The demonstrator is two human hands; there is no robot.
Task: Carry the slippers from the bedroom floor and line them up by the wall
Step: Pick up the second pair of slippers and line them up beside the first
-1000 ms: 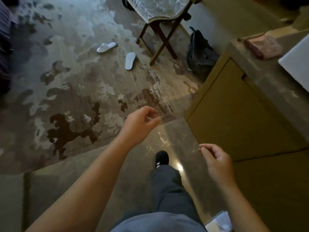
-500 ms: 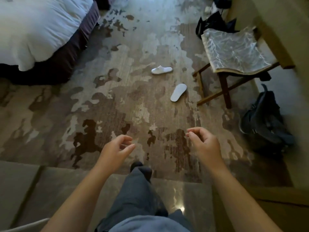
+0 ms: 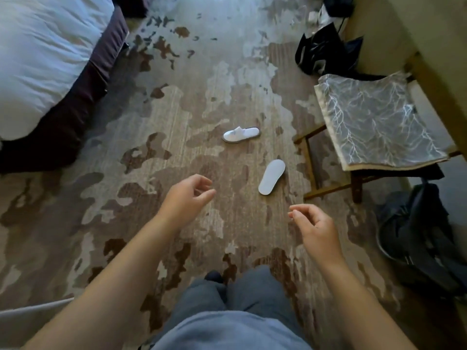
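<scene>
Since both soft white cloth slippers are lying on the patchy brown and grey carpet (image 3: 177,117), I think the job has barely begun. One white slipper sits the right way up (image 3: 241,134), out in the open floor. The other white slipper is flipped over with its flat sole showing (image 3: 272,176), nearer to me and close to the wooden folding stand with the grey branch-pattern cloth (image 3: 379,122). The two slippers are apart and point different ways.

My left hand (image 3: 185,198) and my right hand (image 3: 317,228) both hang in the air above the carpet. The fingers are loosely curled and nothing is in either one. Neither hand touches a slipper yet; the flipped one looks closest to reach.

What is left, I'd say, is nearly everything: pick up both, carry them, and set them side by side at the wall.

Some things I can't see well. The pale wall (image 3: 379,34) shows only as a strip at the top right, so I can't tell where a good spot is. The white bed with the dark skirt (image 3: 45,59) is cut off at the left. The dark backpack (image 3: 417,236) on the right is deep in shadow.
</scene>
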